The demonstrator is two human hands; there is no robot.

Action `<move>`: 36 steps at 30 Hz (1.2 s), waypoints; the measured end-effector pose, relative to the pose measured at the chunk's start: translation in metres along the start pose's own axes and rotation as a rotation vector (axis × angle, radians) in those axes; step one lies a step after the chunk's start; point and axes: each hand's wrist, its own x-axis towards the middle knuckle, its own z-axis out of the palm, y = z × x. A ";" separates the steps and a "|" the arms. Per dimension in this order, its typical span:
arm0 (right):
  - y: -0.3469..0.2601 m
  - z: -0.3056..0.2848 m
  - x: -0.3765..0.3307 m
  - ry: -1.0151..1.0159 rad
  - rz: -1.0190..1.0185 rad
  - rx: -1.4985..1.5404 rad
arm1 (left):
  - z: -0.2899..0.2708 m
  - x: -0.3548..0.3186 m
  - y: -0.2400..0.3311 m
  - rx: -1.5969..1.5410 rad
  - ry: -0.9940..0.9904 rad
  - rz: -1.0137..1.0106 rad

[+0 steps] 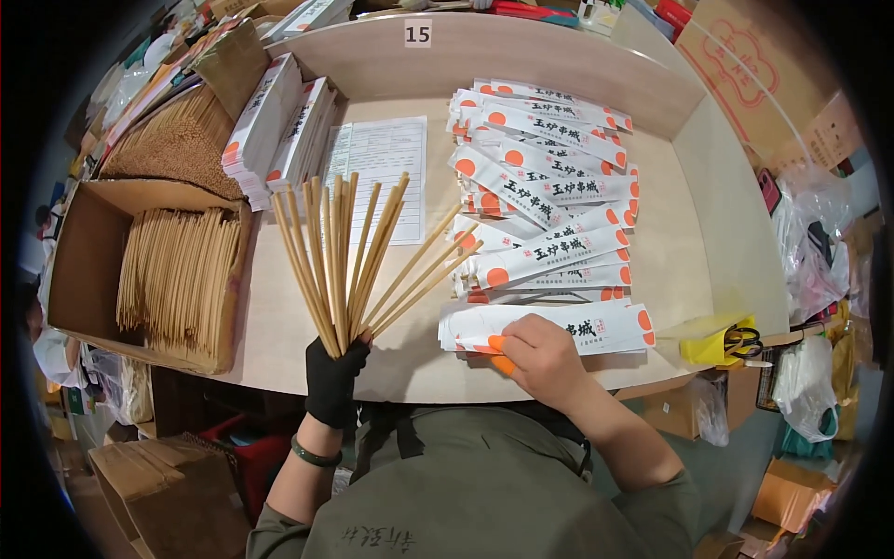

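A fanned bundle of wooden chopsticks (346, 252) rises from my left hand (333, 380), which wears a black glove with bare fingertips and is closed round their lower ends. My right hand (540, 361), with orange covers on its fingertips, is curled over the front pile of white paper chopstick sleeves (610, 328). Its thumb and fingers pinch at the left part of the top sleeve; the fingertips are partly hidden. Beyond it, a long overlapping heap of sleeves (559, 191) with orange dots and dark print runs to the back of the table.
At the left stands a cardboard box (88, 270) of loose chopsticks, with bundled chopsticks (172, 140) behind it. Stacked flat sleeves (264, 126) stand beside a printed sheet (396, 149). Scissors (742, 341) in a yellow holder (705, 348) sit at the right front edge. Raised panels border the table.
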 end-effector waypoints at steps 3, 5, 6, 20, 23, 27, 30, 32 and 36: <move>-0.003 0.002 0.002 0.055 0.079 0.063 | -0.008 -0.004 0.003 -0.037 -0.021 -0.037; -0.003 -0.005 0.002 0.044 0.111 0.129 | -0.017 -0.010 0.007 0.027 -0.063 -0.032; -0.002 -0.008 0.003 0.031 0.138 0.192 | -0.020 -0.013 0.011 0.087 -0.105 -0.024; 0.004 -0.026 0.013 -0.017 0.681 0.751 | -0.046 -0.021 0.030 0.187 -0.188 0.000; 0.007 -0.029 0.011 -0.092 0.568 0.581 | -0.058 -0.016 0.038 0.557 -0.363 0.207; -0.004 -0.015 0.024 0.025 -0.005 0.137 | -0.037 -0.006 0.042 0.329 -0.335 0.131; -0.047 -0.003 0.050 -0.104 -0.223 -0.089 | 0.047 -0.021 0.050 -0.145 -0.441 0.068; -0.036 -0.005 0.056 -0.094 -0.230 -0.201 | 0.070 -0.013 0.041 -0.375 -0.388 0.242; -0.009 -0.030 0.033 0.201 -0.116 -0.214 | 0.029 0.023 0.019 -0.122 -0.195 0.261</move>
